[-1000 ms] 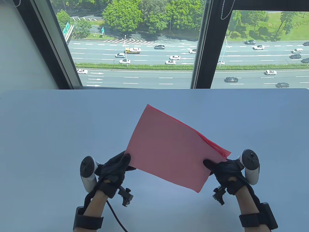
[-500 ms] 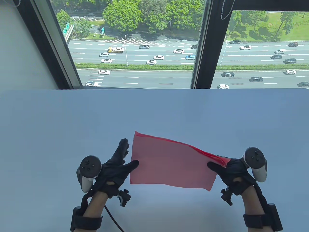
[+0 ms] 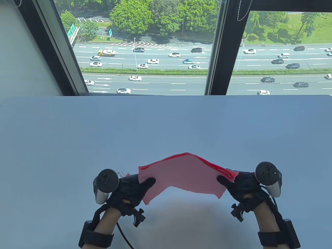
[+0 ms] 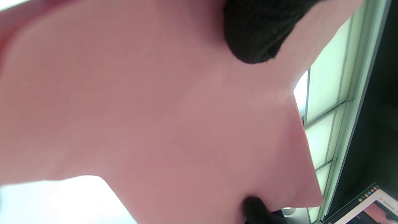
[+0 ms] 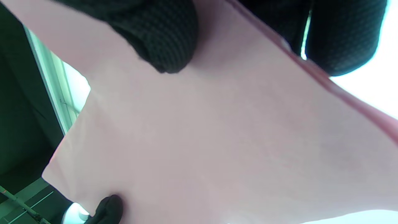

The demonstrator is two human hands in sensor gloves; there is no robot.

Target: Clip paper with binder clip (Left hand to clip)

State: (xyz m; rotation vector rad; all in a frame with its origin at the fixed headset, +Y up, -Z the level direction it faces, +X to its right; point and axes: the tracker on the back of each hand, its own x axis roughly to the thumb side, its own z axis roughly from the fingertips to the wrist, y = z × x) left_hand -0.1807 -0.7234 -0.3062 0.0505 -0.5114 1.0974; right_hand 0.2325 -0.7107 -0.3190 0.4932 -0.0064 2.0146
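Note:
A stack of pink paper sheets (image 3: 186, 173) hangs above the white table (image 3: 77, 145), bowed upward in the middle. My left hand (image 3: 145, 182) grips its left edge, thumb on top, fingers hidden beneath. My right hand (image 3: 225, 181) grips its right edge the same way. A small silvery wire loop (image 3: 120, 172) shows just behind my left hand; I cannot tell whether it is the binder clip. In the left wrist view the paper (image 4: 155, 118) fills the frame under my thumb (image 4: 252, 37). In the right wrist view the paper (image 5: 217, 140) lies between my thumb (image 5: 161, 37) and fingers (image 5: 342, 37).
The table's far edge (image 3: 166, 96) meets a large window with a dark frame post (image 3: 220, 52). A black cable (image 3: 124, 234) trails from my left wrist toward the near edge.
The paper has come down from a raised tilt and now bows upward. My left hand let go, opened, then took the left edge again. Both hands moved closer together.

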